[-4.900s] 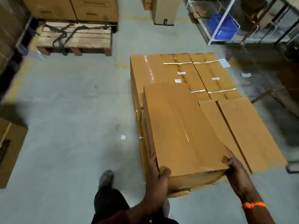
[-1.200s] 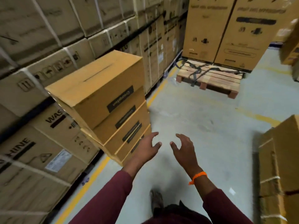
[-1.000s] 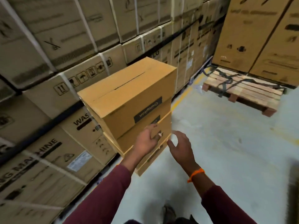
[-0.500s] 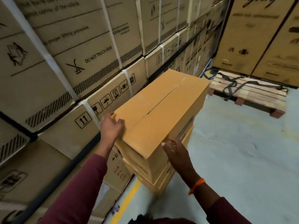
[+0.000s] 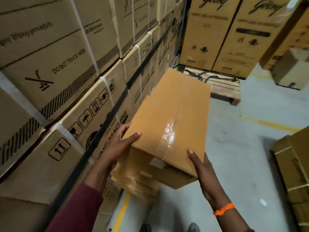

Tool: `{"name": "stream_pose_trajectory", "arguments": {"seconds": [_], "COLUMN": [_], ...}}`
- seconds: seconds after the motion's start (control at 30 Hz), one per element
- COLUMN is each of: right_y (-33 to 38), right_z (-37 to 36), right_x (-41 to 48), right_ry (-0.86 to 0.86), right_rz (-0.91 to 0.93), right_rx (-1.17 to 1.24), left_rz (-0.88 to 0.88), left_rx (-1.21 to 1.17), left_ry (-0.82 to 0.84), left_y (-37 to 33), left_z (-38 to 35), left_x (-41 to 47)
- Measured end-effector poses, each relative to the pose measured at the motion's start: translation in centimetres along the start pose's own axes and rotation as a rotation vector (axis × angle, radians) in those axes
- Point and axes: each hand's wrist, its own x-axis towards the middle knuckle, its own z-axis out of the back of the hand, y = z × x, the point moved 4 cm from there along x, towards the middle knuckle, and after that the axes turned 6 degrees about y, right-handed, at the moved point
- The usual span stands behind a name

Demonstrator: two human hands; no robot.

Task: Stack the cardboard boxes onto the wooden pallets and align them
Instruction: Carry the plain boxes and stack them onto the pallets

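A long brown cardboard box (image 5: pixel 168 118) with clear tape along its top seam is held in front of me, turned askew over the pile of similar boxes (image 5: pixel 133 180) beneath it. My left hand (image 5: pixel 120 144) grips its near left corner, thumb on top. My right hand (image 5: pixel 202 168) grips the near right corner, thumb on the top edge and fingers underneath. A wooden pallet (image 5: pixel 224 87) with dark straps lies on the floor beyond the box. Part of a strapped stack of brown boxes (image 5: pixel 296 168) shows at the right edge.
A wall of large strapped appliance cartons (image 5: pixel 58 67) runs along my left. Tall printed cartons (image 5: pixel 222 34) stand behind the pallet. A yellow floor line (image 5: pixel 122 213) runs by the pile. Grey concrete floor (image 5: pixel 237 139) lies to the right.
Both hands shifted to the box's near corners and the top box has come up off the pile, swinging right. Earlier I set a box on the stack and walked here.
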Motion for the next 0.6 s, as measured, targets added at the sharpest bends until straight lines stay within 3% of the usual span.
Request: {"name": "stream_pose_trajectory", "arguments": {"seconds": [0.33,0.6], "right_y": [2.3,-0.1], "right_z": [14.9,32.2], "right_x": [-8.4,-21.7], "right_ry": [-0.199,-0.342], "right_rz": [0.091,0.125], "right_rx": [0.114,0.208], "left_rz": [-0.187,-0.323], "left_rx": [0.009,0.163], "left_ry": [0.182,0.361], "left_y": [-6.6,-12.3], "left_z": [-17.1,-38.5], "left_x": [-3.7,-10.8]}}
